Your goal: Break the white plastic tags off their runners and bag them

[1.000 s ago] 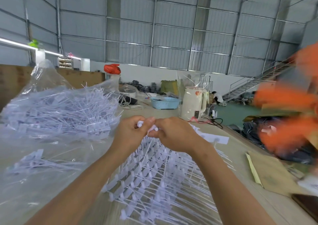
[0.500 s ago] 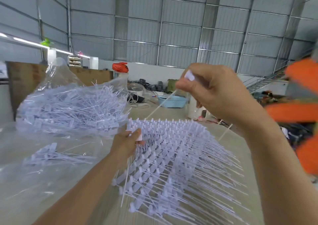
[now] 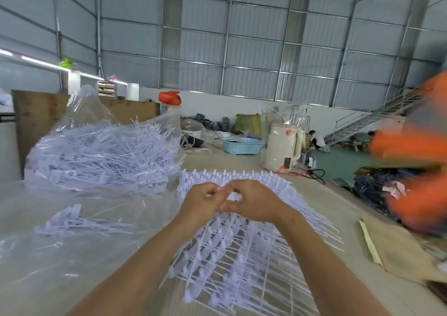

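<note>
Right hand back down from raised pos, meets left hand over runner stack; both pinch white tag. Filled bag at left.

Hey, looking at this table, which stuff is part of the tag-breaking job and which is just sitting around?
Part of the job:
- left hand and right hand, pinching a tag
- stack of tags on runners
- clear bag of loose tags

Just lying about:
- white kettle
- blue basket
- brown envelope
</note>
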The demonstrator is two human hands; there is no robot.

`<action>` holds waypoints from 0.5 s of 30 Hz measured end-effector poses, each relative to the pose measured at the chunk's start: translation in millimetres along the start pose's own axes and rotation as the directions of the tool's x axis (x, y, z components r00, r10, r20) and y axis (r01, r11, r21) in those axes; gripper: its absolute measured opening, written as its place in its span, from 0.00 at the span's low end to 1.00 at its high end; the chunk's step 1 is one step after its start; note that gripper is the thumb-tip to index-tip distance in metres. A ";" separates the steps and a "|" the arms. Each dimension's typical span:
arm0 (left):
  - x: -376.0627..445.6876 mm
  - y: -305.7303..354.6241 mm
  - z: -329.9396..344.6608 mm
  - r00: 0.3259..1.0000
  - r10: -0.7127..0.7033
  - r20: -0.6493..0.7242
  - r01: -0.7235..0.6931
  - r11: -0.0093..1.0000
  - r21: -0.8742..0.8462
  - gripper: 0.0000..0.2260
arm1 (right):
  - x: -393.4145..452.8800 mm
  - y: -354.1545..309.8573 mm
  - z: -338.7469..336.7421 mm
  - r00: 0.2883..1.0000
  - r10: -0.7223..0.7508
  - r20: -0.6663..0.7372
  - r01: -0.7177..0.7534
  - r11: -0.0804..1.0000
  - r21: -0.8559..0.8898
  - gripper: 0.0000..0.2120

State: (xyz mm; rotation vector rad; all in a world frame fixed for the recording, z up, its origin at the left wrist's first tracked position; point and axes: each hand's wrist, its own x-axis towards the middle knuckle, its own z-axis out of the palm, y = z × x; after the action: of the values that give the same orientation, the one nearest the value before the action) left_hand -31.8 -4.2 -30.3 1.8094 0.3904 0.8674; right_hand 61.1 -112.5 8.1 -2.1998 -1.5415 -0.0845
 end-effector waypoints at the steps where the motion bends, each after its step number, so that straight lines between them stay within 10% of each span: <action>1: 1.3 -0.3 -1.0 0.999 0.004 -0.038 -0.004 1.000 0.013 0.14 | -1.7 1.1 -1.9 0.999 0.007 0.038 -0.008 1.000 0.027 0.17; 6: 2.2 -3.9 3.3 1.000 0.010 0.007 -0.011 0.998 0.055 0.18 | -9.0 0.3 1.1 0.994 -0.028 0.105 0.015 0.993 0.119 0.12; 15: 9.3 -1.9 5.5 0.976 -0.217 0.023 0.218 0.972 -0.081 0.21 | -8.0 -11.4 9.2 0.996 -0.062 -0.070 0.024 0.895 -0.446 0.17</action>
State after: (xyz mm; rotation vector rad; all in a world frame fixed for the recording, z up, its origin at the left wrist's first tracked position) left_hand -21.3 -1.3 -29.6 1.6596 0.5262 0.7074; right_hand 45.9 -112.7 1.1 -2.4630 -1.6497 -0.5916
